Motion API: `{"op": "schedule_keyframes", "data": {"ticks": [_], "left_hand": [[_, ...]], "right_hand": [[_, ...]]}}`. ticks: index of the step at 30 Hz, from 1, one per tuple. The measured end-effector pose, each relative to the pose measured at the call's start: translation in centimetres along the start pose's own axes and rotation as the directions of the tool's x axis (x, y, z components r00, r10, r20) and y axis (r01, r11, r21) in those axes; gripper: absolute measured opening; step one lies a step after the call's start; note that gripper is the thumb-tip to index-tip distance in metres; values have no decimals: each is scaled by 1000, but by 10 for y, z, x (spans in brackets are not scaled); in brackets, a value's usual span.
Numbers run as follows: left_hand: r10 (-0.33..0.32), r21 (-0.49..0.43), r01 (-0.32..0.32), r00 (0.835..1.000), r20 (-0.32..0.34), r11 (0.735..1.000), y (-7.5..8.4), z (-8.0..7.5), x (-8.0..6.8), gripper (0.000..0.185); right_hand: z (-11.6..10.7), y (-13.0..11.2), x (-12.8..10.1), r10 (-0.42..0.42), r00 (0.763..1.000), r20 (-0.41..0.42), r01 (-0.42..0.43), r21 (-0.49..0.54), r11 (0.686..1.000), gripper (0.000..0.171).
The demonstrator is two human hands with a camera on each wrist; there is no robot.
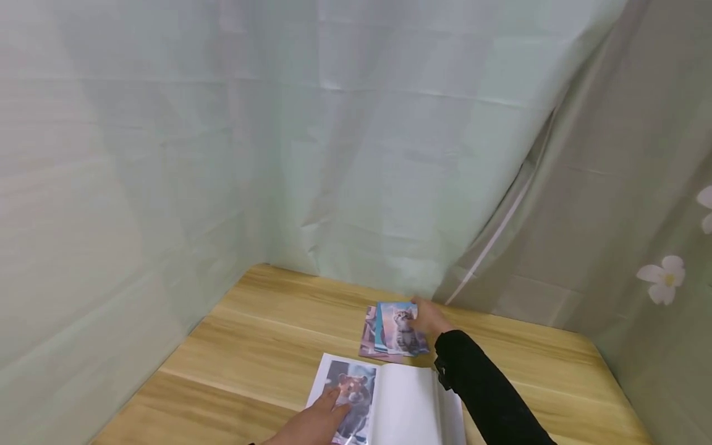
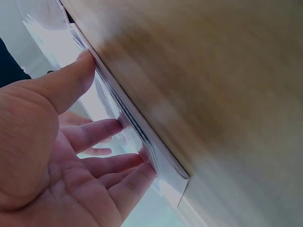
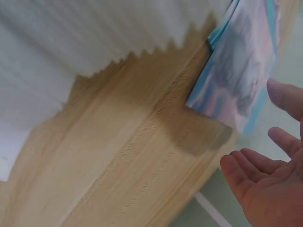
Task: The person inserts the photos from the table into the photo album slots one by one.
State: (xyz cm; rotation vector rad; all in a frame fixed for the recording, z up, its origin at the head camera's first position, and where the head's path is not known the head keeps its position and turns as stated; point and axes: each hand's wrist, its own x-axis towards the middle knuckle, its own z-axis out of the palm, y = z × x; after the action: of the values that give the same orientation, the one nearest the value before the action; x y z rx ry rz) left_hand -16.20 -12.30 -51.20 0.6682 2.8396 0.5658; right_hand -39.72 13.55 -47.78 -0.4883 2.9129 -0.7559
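An open photo album lies at the near edge of the wooden table. My left hand presses flat on its left page, fingertips on a hamster photo. In the left wrist view the straight fingers lie against the album's clear sleeves. Beyond the album is a small stack of photos with a kitten photo on top. My right hand, in a black sleeve, is at the kitten photo's right edge. In the right wrist view its fingers are loosely extended beside the raised photo.
A pale green cloth hangs behind and left of the table. A grey curtain with white flowers hangs on the right, close to the table's back corner. Bare wood stretches left of the photo stack.
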Motion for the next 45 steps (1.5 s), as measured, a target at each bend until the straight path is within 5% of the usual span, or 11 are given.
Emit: {"op": "schedule_keyframes", "data": {"ticks": [7,12,19,30,38,45], "left_hand": [[-8,-19,9,1000,13,1000,4,1,1,89],[3,-15,-3,1000,-1,1000,3,1,0,89],[-16,-46,17,1000,17,999,1,1,0,90],[32,-5,-32,999,-23,999,-1,2,4,69],[171,153,-153,979,-112,976,3,-5,2,59],[191,146,-173,974,-124,974,7,-13,3,54]], "right_hand": [[3,10,-10,40,997,64,-45,64,997,75],[6,9,-13,-2,996,94,4,-19,1000,71],[12,5,-9,-27,998,52,30,-50,998,63],[21,7,-8,-28,997,-69,25,-43,999,82],[3,13,-17,29,985,-167,-15,88,996,33],[-12,12,-21,67,979,-194,-39,143,989,5]]}}
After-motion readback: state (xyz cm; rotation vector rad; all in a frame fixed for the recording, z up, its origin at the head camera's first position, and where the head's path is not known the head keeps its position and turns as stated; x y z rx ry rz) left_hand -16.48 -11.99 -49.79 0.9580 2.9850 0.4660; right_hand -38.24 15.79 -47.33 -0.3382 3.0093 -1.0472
